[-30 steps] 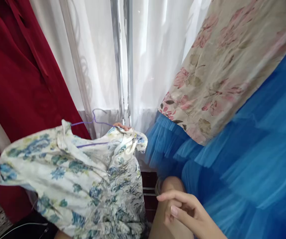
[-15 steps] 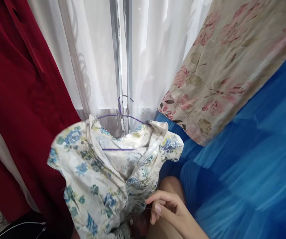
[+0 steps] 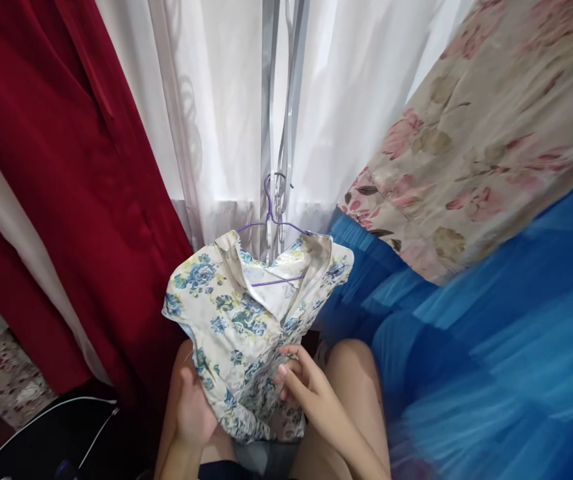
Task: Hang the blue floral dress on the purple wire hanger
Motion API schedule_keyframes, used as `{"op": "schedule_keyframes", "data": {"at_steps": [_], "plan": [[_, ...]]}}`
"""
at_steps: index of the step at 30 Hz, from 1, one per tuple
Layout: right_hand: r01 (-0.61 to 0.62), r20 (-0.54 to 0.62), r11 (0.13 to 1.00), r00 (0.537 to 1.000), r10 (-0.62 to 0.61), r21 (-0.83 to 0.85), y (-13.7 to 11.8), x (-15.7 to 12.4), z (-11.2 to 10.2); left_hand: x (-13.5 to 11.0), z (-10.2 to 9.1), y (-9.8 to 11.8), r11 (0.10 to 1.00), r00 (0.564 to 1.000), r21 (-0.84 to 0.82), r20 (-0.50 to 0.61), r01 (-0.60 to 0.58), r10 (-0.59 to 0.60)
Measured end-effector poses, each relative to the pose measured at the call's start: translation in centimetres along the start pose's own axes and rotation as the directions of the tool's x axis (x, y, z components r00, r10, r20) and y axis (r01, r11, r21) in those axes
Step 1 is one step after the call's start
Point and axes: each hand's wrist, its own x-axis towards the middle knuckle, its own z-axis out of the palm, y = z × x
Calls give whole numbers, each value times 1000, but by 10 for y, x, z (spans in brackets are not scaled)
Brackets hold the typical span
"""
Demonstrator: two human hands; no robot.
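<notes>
A white garment with blue flowers [image 3: 239, 313] hangs on a thin purple wire hanger [image 3: 270, 217], whose hook sits on a metal fitting at the window frame [image 3: 279, 133]. My left hand [image 3: 194, 413] is behind and under the garment's lower left side, gripping the cloth. My right hand [image 3: 304, 387] pinches the front of the garment near its lower middle, fingers bent together. Both hands sit just above my bare knees.
A dark red garment [image 3: 61, 167] hangs on the left. White sheer curtains [image 3: 216, 120] cover the window behind. A beige floral fabric [image 3: 481, 147] and a blue tulle skirt [image 3: 491, 333] hang on the right. A black object with a white cable [image 3: 56, 433] lies at lower left.
The flowered garment swung from the left to the middle and now hangs by its hanger from the window fitting. My left hand dropped to its hem and my right hand took hold of its front.
</notes>
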Motion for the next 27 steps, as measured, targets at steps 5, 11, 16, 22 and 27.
{"op": "schedule_keyframes", "data": {"at_steps": [5,11,16,22,27], "plan": [[110,-164,990,982,-95,85,-7,22,28,-16,8,7,988,996,129,-48,86,-81],[235,-463,963,874,-150,131,-5,28,37,-17,16,11,985,974,67,-175,160,-146],[125,-340,992,932,-124,-20,1,26,33,-9,3,1,977,959,51,-211,205,-190],[115,-335,991,938,-87,63,-1,29,32,-3,-8,-3,974,962,59,-180,219,-205],[140,-253,989,960,-122,53,-3,29,31,-4,-10,1,982,976,79,-150,174,-161]]}}
